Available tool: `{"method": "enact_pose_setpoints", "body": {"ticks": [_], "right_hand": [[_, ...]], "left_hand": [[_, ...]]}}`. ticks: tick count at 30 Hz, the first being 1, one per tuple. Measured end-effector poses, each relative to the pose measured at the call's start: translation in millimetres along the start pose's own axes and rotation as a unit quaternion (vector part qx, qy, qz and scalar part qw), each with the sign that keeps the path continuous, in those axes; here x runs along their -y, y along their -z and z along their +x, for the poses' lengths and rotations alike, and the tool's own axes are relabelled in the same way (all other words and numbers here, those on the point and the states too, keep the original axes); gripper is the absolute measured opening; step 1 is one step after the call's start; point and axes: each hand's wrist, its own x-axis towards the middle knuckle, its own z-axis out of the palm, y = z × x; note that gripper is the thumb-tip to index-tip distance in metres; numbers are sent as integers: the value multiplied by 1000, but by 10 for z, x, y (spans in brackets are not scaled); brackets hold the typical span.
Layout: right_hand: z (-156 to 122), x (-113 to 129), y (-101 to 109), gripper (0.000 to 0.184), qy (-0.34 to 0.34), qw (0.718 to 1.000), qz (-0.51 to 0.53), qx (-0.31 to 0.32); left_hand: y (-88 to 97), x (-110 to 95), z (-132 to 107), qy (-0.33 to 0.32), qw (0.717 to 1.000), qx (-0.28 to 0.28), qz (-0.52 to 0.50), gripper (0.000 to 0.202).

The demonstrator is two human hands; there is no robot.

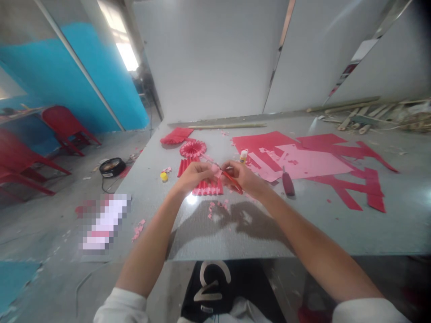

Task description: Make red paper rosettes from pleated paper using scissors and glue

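Observation:
Pinched in my left hand (197, 174) is a small piece of pink paper (216, 170). My right hand (245, 177) grips a pair of scissors (233, 181) with orange-red handles, its blades beside that paper. Beneath both hands lies a pleated red paper strip (208, 188) with a pink cut edge. Another pleated red piece (183, 167) is partly hidden behind my left hand. Farther back sits a round pleated rosette (192, 148) in red and pink. An uncapped glue stick (243, 155) stands just beyond my right hand.
Red sheets (259, 140) and a pink sheet (313, 162) cover the table's right side, near a dark red-handled tool (288, 183). A yellow cap (164, 176) and pink scraps (138, 230) lie left. Wooden sticks (357, 117) are piled back right. A folded red paper (177, 136) lies back left.

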Motion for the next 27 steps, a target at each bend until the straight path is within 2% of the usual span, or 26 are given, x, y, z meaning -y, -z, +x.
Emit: {"method": "enact_pose_setpoints", "body": {"ticks": [11,17,24,27], "right_hand": [[0,7,19,31,0,1000,-19,12],[17,-48,67,35,-7,999,-48,8],[9,-20,66,36,-17,998,-66,14],[3,-13,72,35,-17,997,-72,14]], "left_hand": [[20,-46,-14,-22,999,9,34,38],[41,-43,-12,-28,999,-22,22,37],[57,-68,-26,-24,998,1,55,33],[74,-48,-18,-24,998,-23,47,33]]}}
